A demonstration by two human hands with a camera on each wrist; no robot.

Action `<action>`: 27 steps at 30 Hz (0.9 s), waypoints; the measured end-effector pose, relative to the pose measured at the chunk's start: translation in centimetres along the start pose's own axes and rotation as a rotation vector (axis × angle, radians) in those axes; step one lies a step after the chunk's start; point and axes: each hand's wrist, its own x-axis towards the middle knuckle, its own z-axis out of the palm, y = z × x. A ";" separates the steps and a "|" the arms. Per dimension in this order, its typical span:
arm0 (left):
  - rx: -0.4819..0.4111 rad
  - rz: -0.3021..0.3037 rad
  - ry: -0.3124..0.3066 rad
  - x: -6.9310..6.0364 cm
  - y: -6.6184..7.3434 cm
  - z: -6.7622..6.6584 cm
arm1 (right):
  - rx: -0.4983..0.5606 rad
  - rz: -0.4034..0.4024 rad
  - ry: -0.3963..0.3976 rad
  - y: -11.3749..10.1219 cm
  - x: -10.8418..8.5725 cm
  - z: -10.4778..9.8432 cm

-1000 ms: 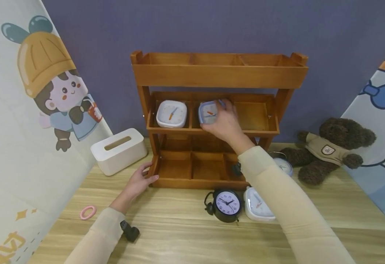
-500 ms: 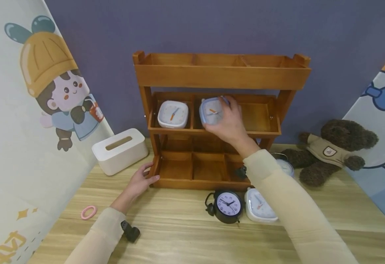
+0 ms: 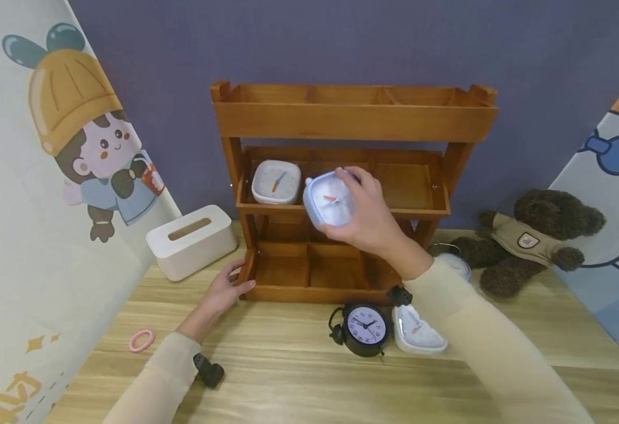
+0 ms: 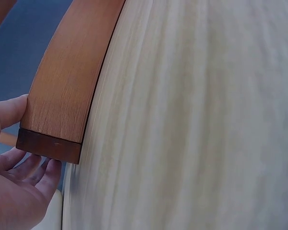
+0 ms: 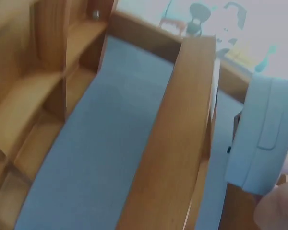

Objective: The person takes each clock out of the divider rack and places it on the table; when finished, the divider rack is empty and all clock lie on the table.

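Note:
My right hand (image 3: 371,215) grips a blue square alarm clock (image 3: 327,203) by its edges, in front of the middle tier of a brown wooden shelf (image 3: 354,122). The right wrist view shows the clock (image 5: 261,136) side-on, apart from the shelf boards. A white square clock (image 3: 276,182) leans in that tier's left compartment. Down at the shelf's lower left corner, my left hand (image 3: 225,291) holds the frame. The left wrist view has its thumb on one face of the board (image 4: 69,72) and its fingers against the end.
Before the shelf stand a black twin-bell clock (image 3: 364,330) and another white clock (image 3: 415,333), partly behind my right sleeve. A round clock (image 3: 457,266) and teddy bear (image 3: 526,241) are at right. A tissue box (image 3: 192,241) and pink ring (image 3: 142,341) are at left.
My right hand has lifted the blue clock out of the middle compartment and brought it forward and slightly down. The left hand stays at the shelf's corner.

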 end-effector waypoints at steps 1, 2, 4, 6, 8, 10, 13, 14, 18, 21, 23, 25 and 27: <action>-0.001 -0.001 0.000 0.0 0.0 0.0 | 0.022 -0.009 -0.024 -0.2 -0.5 0.1; -0.003 -0.004 0.000 0.0 0.0 0.0 | 0.044 -0.015 -0.045 -0.4 -1.0 0.3; -0.010 -0.008 -0.001 0.0 0.0 0.0 | 0.080 -0.031 -0.084 -0.5 -2.0 0.7; -0.012 -0.011 -0.001 0.0 0.0 -0.1 | 0.107 -0.049 -0.123 -0.6 -2.9 1.1; -0.016 -0.010 0.005 0.0 0.1 -0.1 | 0.119 -0.062 -0.167 -0.6 -3.8 1.6; -0.021 -0.007 0.007 0.0 0.0 -0.1 | 0.132 -0.070 -0.211 -0.7 -4.7 2.1; -0.024 -0.003 0.008 0.2 0.0 -0.1 | 0.151 -0.067 -0.280 -0.8 -6.1 2.9; -0.022 0.000 0.005 0.2 0.0 -0.1 | 0.157 -0.068 -0.300 -0.8 -6.6 3.2; -0.019 0.001 0.003 0.2 0.0 0.0 | 0.169 -0.069 -0.374 -0.5 -8.0 4.5; -0.015 0.012 0.003 0.1 0.0 0.0 | 0.180 -0.073 -0.428 -0.3 -8.8 5.3; -0.013 0.023 0.009 0.0 0.0 0.1 | 0.189 -0.079 -0.466 -0.2 -9.3 5.9; -0.010 0.030 0.009 0.0 0.0 0.1 | 0.201 -0.089 -0.500 -0.1 -9.8 6.5; -0.011 0.033 0.009 -0.1 0.1 0.2 | 0.206 -0.098 -0.533 0.0 -10.2 7.1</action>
